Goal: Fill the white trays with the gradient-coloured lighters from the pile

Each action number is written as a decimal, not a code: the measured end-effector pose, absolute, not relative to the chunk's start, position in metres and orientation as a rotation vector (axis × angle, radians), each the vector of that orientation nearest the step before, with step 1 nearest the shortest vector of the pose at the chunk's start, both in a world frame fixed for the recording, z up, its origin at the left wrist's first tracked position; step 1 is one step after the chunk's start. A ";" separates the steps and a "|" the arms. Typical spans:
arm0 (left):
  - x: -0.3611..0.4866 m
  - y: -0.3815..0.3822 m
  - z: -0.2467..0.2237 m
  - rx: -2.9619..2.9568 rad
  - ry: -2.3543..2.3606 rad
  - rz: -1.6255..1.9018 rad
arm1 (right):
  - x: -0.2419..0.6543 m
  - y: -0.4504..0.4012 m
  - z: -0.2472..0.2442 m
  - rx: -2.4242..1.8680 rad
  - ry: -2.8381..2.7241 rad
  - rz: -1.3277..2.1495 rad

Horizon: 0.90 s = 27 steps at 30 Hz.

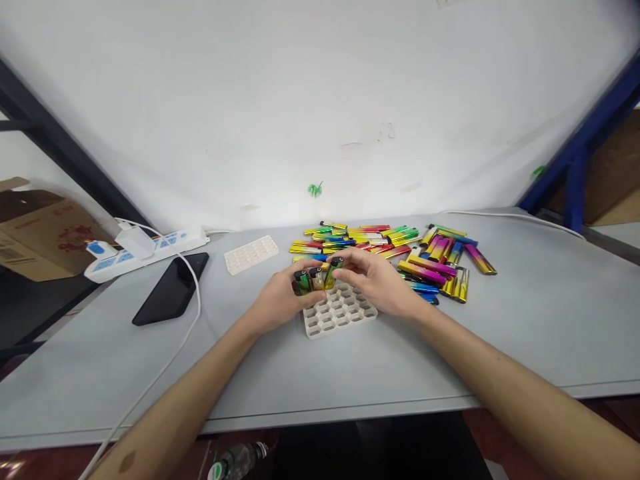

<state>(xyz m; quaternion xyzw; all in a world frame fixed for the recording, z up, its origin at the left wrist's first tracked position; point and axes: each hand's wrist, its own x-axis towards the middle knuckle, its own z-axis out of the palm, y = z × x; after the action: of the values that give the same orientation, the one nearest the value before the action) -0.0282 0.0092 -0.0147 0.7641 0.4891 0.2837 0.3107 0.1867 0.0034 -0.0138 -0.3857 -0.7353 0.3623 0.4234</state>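
Observation:
My left hand [279, 298] is closed around a green lighter [302, 283] and a silvery lighter [316, 279], both upright with black tops. Between the thumb and fingers of my right hand [383, 280] is a yellow-green lighter [333, 273], tilted slightly and close beside the silvery one. All of these are above the back left part of a white slotted tray [341, 327]. Whether their lower ends sit in slots I cannot tell. The tray's visible front slots hold nothing. My hands cover its back corners.
Shiny multicoloured lighters [370, 235] lie heaped behind the tray, with another heap [453, 270] to the right. At left are a second white slotted piece [251, 255], a black phone [173, 290], a power strip [165, 247] and a white cable [197, 300]. A cardboard box [50, 233] stands far left.

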 end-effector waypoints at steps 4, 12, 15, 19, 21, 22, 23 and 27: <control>-0.028 0.010 -0.015 2.017 1.261 0.743 | 0.184 0.000 -0.009 -1.042 -1.907 0.788; -0.025 0.009 -0.015 2.017 1.239 0.705 | 0.185 -0.002 -0.006 -1.109 -2.038 0.582; -0.025 0.009 -0.015 2.008 1.243 0.704 | 0.186 0.001 -0.010 -1.150 -2.032 0.518; -0.025 0.009 -0.016 2.027 1.226 0.712 | 0.184 0.001 -0.012 -1.169 -2.069 0.501; -0.025 0.008 -0.016 2.036 1.219 0.714 | 0.184 0.000 -0.011 -1.151 -2.097 0.526; -0.025 0.007 -0.016 2.038 1.210 0.716 | 0.184 -0.001 -0.011 -1.131 -2.111 0.534; -0.025 0.007 -0.015 2.040 1.201 0.721 | 0.185 -0.001 -0.010 -1.111 -2.116 0.530; -0.025 0.007 -0.013 2.044 1.194 0.726 | 0.196 0.007 -0.014 -1.194 -2.086 0.304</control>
<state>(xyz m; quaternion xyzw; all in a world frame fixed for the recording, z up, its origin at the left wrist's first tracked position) -0.0254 0.0074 -0.0127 0.7802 0.4557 0.2771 0.3268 0.1961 0.0074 -0.0140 -0.4613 -0.8060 0.1173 0.3519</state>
